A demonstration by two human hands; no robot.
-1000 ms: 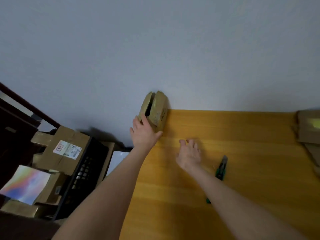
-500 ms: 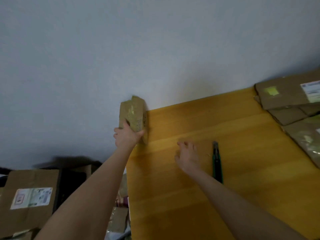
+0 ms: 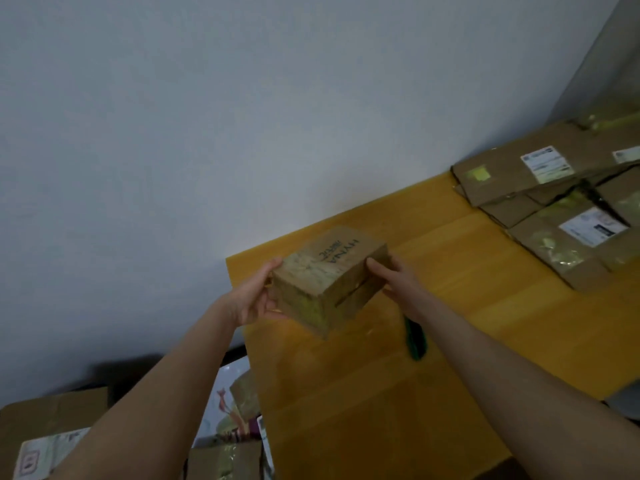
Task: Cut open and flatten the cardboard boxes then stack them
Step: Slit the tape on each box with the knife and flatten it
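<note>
Yellow table (image 3: 485, 323) against grey wall (image 3: 242, 116); left fingers (image 3: 268, 271) and right fingers (image 3: 377, 268) clasp the box (image 3: 325, 271).

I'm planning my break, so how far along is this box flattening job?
Done: several flattened boxes lie stacked at the right end of the table. In hand: the left hand and right hand hold a small box, not yet flattened; the green cutter lies by the right forearm. Left: cutting this one, plus boxes on the floor, lower left.

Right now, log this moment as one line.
left hand, right hand: hold small box | cutter: on table | flattened boxes: far right
</note>
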